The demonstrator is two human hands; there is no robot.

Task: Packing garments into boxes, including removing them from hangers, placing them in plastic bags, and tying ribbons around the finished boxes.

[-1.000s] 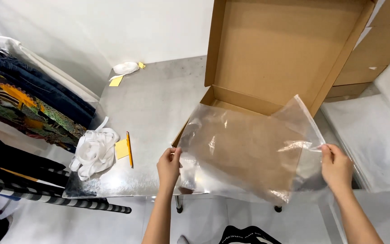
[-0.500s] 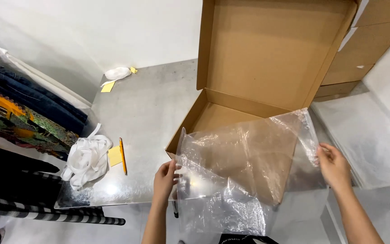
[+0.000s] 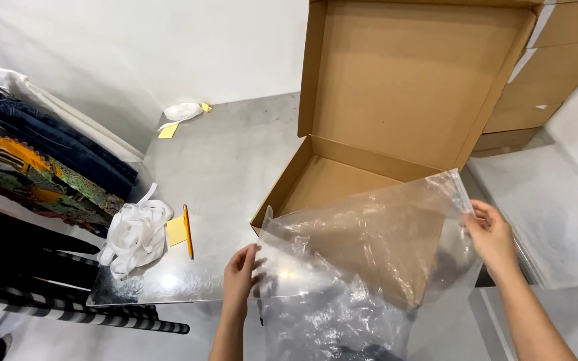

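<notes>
Fingers of left hand (image 3: 241, 273) pinched on left edge of clear plastic bag (image 3: 362, 267); fingers of right hand (image 3: 492, 237) curled, gripping bag's right corner by zip strip. Bag stretched between both hands, hanging over near edge of metal table (image 3: 235, 160), in front of open cardboard box (image 3: 396, 100). Pencil (image 3: 187, 230), yellow note (image 3: 176, 230), white cloth bundle (image 3: 135, 234) lie left, well apart from bag.
</notes>
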